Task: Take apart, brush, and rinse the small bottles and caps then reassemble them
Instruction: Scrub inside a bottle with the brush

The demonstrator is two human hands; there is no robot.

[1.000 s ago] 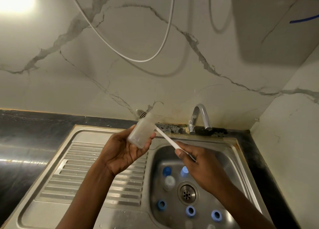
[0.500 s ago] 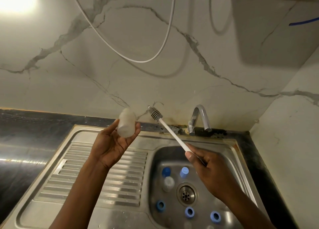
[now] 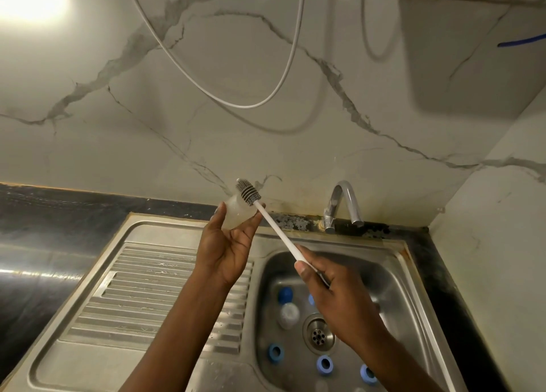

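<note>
Left hand (image 3: 227, 249) pinches 1 clear bottle (image 3: 236, 216) over sink (image 3: 177, 229) back edge. Right hand (image 3: 334, 297) grips 1 white brush (image 3: 274, 226), bristles at bottle top. In basin: 1 second bottle (image 3: 289, 314), 3 blue ring caps (image 3: 325, 363) along front, 2 blue caps (image 3: 285, 294) behind.

The scene is lit dimly and warmly from a blown-out glow (image 3: 29, 1) at eleven o'clock. A soft shadow is thrown by the hose (image 3: 245, 107) onto the wall (image 3: 118, 140). Glare is caught on the counter (image 3: 44, 214) at nine o'clock. The small bottle (image 3: 288, 314) at six o'clock is rendered soft. Edges are bowed by the wide lens.
</note>
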